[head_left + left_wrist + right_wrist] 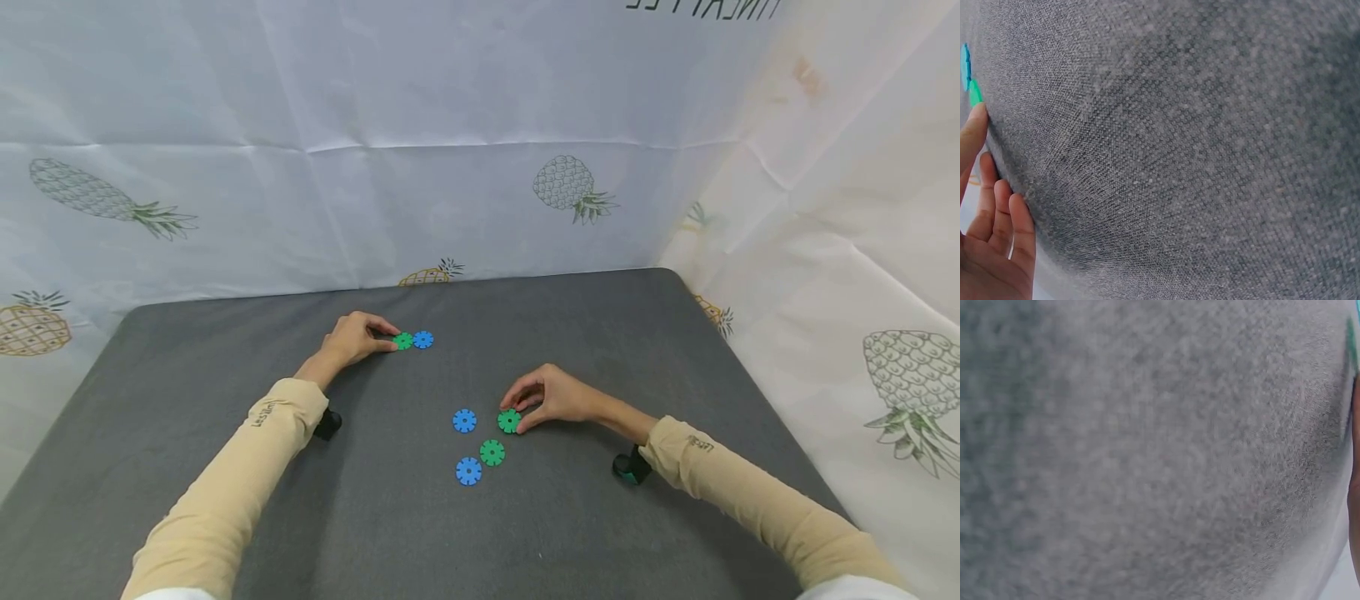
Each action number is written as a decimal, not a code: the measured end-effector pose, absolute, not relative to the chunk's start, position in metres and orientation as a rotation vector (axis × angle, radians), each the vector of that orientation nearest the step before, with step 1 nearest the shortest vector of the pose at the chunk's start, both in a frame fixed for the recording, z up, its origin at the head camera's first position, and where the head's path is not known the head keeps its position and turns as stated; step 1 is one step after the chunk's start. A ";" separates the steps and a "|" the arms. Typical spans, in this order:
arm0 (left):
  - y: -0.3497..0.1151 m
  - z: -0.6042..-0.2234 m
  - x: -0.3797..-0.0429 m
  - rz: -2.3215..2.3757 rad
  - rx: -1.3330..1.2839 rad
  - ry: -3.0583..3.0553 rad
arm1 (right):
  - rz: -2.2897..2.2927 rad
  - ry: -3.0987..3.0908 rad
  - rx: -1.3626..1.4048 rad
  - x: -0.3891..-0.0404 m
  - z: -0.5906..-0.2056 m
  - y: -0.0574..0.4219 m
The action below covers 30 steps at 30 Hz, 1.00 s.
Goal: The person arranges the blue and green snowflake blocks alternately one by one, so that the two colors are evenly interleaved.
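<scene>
At the far middle of the table, my left hand [352,340] pinches the edge of a green notched disc [402,341] between thumb and finger. A blue notched disc [423,339] sits against its right side; the left wrist view shows this blue disc [965,65] beside the green one [975,92] nearly edge-on. Nearer and to the right, my right hand [557,395] holds another green notched disc [509,421] by its rim, thumb below and fingers above. Only a strip of this green disc [1351,344] appears in the right wrist view.
Left of the right hand lies a blue disc [464,421]. Closer in are a green disc [492,452] and a second blue disc [468,472], nearly touching. The table has a dark grey cloth [390,533]; white pineapple-print curtains [315,200] hang behind it and at the right.
</scene>
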<state>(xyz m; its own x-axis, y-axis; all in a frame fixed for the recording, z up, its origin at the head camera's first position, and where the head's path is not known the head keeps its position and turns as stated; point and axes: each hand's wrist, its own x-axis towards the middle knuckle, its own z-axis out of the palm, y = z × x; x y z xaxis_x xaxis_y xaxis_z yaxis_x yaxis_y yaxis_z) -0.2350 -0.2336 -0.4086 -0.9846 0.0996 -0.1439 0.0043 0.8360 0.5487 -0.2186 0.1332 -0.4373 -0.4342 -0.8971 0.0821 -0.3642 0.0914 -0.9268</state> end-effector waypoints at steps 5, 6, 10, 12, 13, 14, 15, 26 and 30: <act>-0.233 -0.408 -0.235 0.853 0.091 2.849 | -1.436 1.889 -1.059 -0.218 -0.435 0.137; -0.233 -0.408 -0.235 0.853 0.093 2.850 | -1.455 1.901 -1.026 -0.218 -0.435 0.138; -0.233 -0.408 -0.234 0.850 0.085 2.855 | -1.526 1.941 -0.900 -0.220 -0.435 0.140; -0.232 -0.408 -0.233 0.852 0.077 2.855 | -1.554 1.954 -0.848 -0.221 -0.435 0.140; -0.232 -0.408 -0.233 0.853 0.071 2.854 | -1.567 1.956 -0.825 -0.222 -0.435 0.141; -0.232 -0.408 -0.234 0.857 0.074 2.852 | -1.576 1.962 -0.807 -0.223 -0.436 0.141; -0.232 -0.409 -0.234 0.861 0.076 2.850 | -1.584 1.967 -0.787 -0.224 -0.436 0.141; -0.232 -0.412 -0.233 0.875 0.094 2.861 | -1.639 2.061 -0.671 -0.245 -0.433 0.144; -0.232 -0.411 -0.232 0.885 0.091 2.861 | -1.630 2.087 -0.676 -0.254 -0.431 0.139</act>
<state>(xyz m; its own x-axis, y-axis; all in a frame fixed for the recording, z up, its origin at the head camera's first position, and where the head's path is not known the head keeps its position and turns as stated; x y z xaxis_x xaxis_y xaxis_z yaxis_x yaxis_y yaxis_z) -0.2324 -0.2315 -0.4109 -0.9877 0.1002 -0.1204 0.0147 0.8246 0.5656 -0.2537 0.1391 -0.4314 -0.8003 -0.5992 -0.0209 -0.1249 0.2006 -0.9717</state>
